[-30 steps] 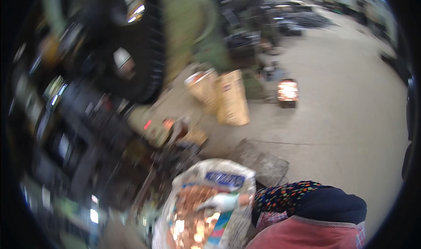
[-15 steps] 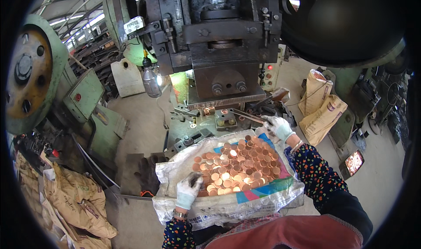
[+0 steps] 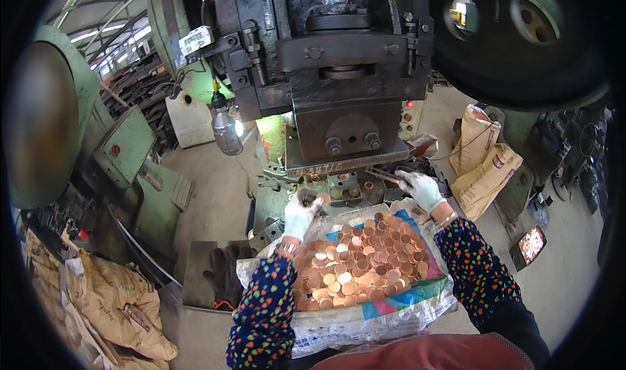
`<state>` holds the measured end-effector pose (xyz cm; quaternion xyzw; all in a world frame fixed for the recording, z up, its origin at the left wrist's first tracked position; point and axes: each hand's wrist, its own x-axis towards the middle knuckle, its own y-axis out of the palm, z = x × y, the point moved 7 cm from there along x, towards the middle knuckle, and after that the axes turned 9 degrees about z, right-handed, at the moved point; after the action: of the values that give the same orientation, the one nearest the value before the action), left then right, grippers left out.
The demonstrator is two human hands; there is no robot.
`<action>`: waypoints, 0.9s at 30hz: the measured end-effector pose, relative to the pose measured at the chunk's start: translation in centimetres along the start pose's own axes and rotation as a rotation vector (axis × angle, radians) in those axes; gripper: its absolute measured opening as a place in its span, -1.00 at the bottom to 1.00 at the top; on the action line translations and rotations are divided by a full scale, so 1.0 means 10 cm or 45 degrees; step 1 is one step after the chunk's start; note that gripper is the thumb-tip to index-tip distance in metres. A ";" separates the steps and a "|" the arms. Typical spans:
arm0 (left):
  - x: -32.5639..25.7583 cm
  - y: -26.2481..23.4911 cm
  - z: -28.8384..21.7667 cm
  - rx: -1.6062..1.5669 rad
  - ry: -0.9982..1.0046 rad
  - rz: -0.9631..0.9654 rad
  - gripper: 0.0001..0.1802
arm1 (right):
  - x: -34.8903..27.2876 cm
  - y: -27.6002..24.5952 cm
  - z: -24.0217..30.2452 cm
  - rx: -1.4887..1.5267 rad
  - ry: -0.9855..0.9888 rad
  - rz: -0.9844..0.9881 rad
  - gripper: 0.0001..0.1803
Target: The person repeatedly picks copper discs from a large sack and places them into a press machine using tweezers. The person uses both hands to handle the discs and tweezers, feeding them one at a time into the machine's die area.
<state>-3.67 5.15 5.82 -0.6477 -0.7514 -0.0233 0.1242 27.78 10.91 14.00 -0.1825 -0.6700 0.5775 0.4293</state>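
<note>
A heap of round copper discs [image 3: 365, 256] lies on a white plastic sack [image 3: 339, 331] spread in front of the press. My left hand [image 3: 300, 215], in a pale glove with darkened fingertips, is closed in a pinch on a copper disc [image 3: 323, 199] at the front of the press bed [image 3: 270, 197]. My right hand [image 3: 421, 190], gloved too, is closed around long metal tongs [image 3: 385, 175] that point left toward the small die block [image 3: 343, 186] under the press ram [image 3: 349, 132]. Whether the tong tips hold anything I cannot tell.
A lit lamp [image 3: 225, 132] hangs left of the ram. Above right looms a large dark flywheel [image 3: 515, 63]. Paper sacks [image 3: 486, 177] stand at right, and more brown sacks [image 3: 124, 305] lie at lower left. Dark gloves [image 3: 225, 272] rest on a tray beside the discs.
My left hand has moved from the left edge of the disc heap forward to the press bed, now with a disc in its fingers. The right hand keeps hold of the tongs. The flywheels have turned.
</note>
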 end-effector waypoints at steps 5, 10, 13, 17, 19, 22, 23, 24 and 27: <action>0.78 0.36 0.27 0.387 0.054 -0.313 -0.54 | -0.46 -0.12 0.00 0.338 0.267 0.133 -0.61; 1.06 0.65 0.32 1.111 0.012 -0.280 -0.37 | -0.71 -0.09 0.12 0.422 0.365 0.157 -0.60; 1.01 0.66 0.23 1.162 0.160 -0.305 -0.44 | -0.61 0.02 0.11 0.392 0.359 0.206 -0.59; 0.89 0.71 0.05 1.390 0.421 -0.338 -0.61 | -0.34 0.12 0.07 0.341 0.233 0.190 -0.60; 0.83 0.73 -0.05 1.418 0.535 -0.364 -0.64 | -0.24 0.21 0.07 0.257 0.196 0.199 -0.61; 0.76 0.73 -0.15 1.381 0.529 -0.290 -0.73 | -0.17 0.27 0.11 0.221 0.123 0.172 -0.61; 0.72 0.71 -0.19 1.369 0.523 -0.256 -0.75 | -0.17 0.29 0.11 0.204 0.130 0.182 -0.61; 0.69 0.67 -0.21 1.198 0.501 -0.151 -0.78 | -0.15 0.29 0.12 0.184 0.133 0.187 -0.61; 0.38 0.52 -0.37 1.159 0.495 -0.197 -0.71 | -0.09 0.29 0.11 0.126 0.179 0.248 -0.62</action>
<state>1.49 8.93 9.60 -0.4538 -0.6941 0.1774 0.5298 26.70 10.32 11.02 -0.2652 -0.5881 0.6346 0.4256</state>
